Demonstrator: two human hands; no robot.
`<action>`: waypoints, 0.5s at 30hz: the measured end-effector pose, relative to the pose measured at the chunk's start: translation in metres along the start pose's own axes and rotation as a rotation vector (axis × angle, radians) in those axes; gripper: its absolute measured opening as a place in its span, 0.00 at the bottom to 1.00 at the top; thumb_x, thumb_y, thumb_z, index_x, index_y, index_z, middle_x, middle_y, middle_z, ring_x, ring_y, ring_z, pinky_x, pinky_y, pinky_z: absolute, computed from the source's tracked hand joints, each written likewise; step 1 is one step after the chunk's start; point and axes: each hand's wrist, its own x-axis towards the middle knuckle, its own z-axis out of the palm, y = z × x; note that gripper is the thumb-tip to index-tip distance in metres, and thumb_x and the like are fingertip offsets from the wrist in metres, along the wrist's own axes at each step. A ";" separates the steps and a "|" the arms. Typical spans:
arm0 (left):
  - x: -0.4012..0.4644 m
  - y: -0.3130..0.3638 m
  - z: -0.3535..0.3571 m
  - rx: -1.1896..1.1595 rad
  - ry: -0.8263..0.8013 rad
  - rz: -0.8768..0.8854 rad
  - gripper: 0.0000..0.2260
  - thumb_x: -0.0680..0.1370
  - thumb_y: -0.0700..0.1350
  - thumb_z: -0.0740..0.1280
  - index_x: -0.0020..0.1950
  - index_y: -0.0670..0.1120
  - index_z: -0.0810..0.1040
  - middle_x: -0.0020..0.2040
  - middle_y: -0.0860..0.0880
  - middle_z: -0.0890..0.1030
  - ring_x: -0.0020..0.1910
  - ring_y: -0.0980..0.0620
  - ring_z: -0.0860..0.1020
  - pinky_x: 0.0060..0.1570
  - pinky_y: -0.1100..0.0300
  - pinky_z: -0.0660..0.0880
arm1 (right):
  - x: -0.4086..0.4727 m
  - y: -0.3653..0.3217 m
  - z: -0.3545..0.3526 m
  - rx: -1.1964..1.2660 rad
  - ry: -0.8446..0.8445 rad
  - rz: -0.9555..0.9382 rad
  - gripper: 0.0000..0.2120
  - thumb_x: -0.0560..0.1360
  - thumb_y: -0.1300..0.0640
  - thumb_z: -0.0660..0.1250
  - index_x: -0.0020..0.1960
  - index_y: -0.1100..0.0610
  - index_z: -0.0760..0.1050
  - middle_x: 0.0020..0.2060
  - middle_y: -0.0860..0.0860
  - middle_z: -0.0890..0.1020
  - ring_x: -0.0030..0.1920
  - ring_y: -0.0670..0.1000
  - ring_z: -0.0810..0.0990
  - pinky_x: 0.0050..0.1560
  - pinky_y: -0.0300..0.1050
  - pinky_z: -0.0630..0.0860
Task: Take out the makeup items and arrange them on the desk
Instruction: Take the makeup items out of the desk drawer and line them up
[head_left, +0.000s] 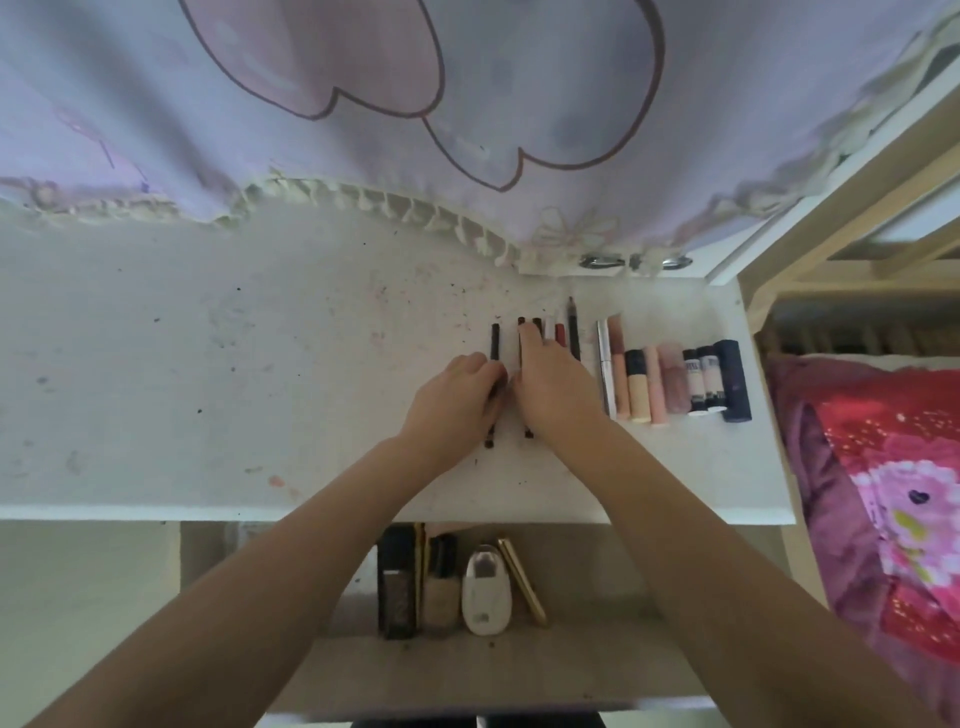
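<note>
Several makeup items lie in a row on the white desk (208, 364). A dark pencil (494, 342) lies apart at the left of the row, and my left hand (457, 395) holds it with curled fingers. My right hand (558, 384) rests flat with straight fingers on a few more dark pencils (529, 431). Right of that hand come a long black pencil (573, 332), a silver tube (605, 369), pink and beige tubes (638, 384) and a dark navy tube (732, 379).
An open drawer (467, 670) below the desk's front edge holds a black case (397, 582), a beige bottle (441, 587), a white egg-shaped item (485, 592) and a gold stick (522, 579). A lilac curtain (467, 104) hangs behind. A red-pink blanket (883, 493) lies at right.
</note>
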 end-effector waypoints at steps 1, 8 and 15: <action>0.002 0.005 0.001 -0.015 -0.007 0.007 0.09 0.80 0.45 0.59 0.56 0.43 0.75 0.49 0.47 0.75 0.50 0.48 0.72 0.41 0.61 0.65 | -0.001 0.003 0.000 -0.011 -0.001 -0.005 0.16 0.79 0.61 0.56 0.66 0.58 0.62 0.50 0.57 0.76 0.45 0.56 0.77 0.37 0.47 0.69; -0.049 0.036 -0.004 -0.286 0.019 -0.069 0.04 0.80 0.44 0.60 0.53 0.47 0.72 0.44 0.55 0.73 0.42 0.56 0.73 0.43 0.64 0.71 | -0.073 0.032 -0.008 0.231 0.050 -0.191 0.09 0.79 0.56 0.59 0.59 0.55 0.72 0.48 0.49 0.77 0.45 0.47 0.77 0.49 0.39 0.75; -0.169 0.006 0.093 -0.076 -0.328 -0.072 0.14 0.74 0.45 0.61 0.59 0.49 0.77 0.55 0.49 0.78 0.53 0.49 0.78 0.46 0.58 0.77 | -0.157 0.085 0.110 -0.025 -0.487 0.027 0.12 0.80 0.51 0.55 0.58 0.55 0.72 0.54 0.54 0.78 0.54 0.55 0.78 0.51 0.48 0.74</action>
